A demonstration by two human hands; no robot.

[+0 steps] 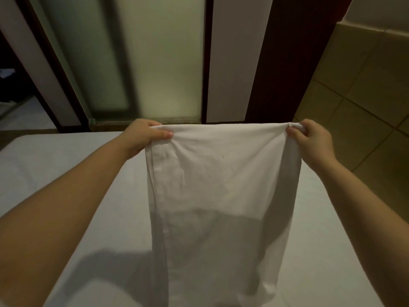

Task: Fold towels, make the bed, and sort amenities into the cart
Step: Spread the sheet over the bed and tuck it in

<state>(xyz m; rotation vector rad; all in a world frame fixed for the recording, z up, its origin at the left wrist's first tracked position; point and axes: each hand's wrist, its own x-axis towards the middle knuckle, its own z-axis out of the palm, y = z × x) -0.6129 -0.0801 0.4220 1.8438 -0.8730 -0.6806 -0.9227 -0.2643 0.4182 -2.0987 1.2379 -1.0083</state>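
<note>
One white cloth (221,185) hangs above the one bed (77,173), held up by its two top corners. The left grip (143,136) pinches the left corner, thumb on the front. The right grip (309,138) pinches the bunched right corner. The cloth's lower end runs out of view. Two frosted glass panels (163,58) stand behind.

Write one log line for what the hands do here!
white cloth: held up, hanging over bed | left hand: grips its top left corner | right hand: pinches its top right corner
</note>
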